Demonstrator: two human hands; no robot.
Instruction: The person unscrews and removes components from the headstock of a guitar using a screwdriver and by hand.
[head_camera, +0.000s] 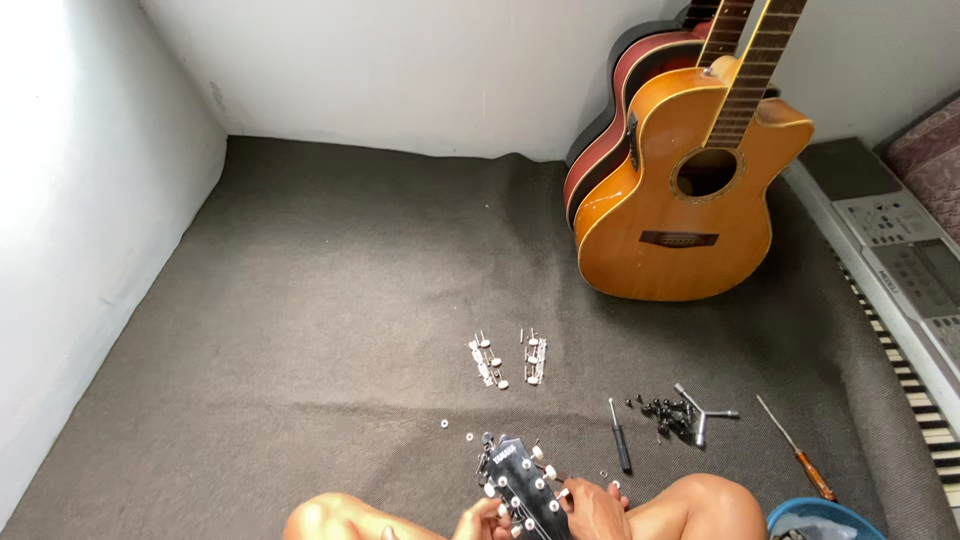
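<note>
Floor: dark grey carpet (330, 300) running to white walls at its far and left edges
Headstock: black guitar headstock (522, 482) with white tuner buttons, at the near edge of the carpet between the person's bare knees, tilted up and to the left
Left hand: left hand (483, 521) curled against the lower left side of the headstock, fingers bent at the tuner buttons; whether it pinches one, cannot tell
Right hand: right hand (597, 505) closed around the right side of the headstock, fingertips on its edge
Loose tuners: two strips of chrome machine heads (510, 359) lie side by side near the carpet's middle, well apart from the hands
Washers: small rings (456, 430) just left of the headstock
Tools: black-handled screwdriver (620, 437), pile of black bridge pins (665, 413), three-way metal wrench (700, 412), brown-handled screwdriver (797, 450) toward the right
Far right corner: orange acoustic guitar (690, 210) leaning on the wall, a red one behind it
Right edge: grey keyboard (900, 270)
</note>
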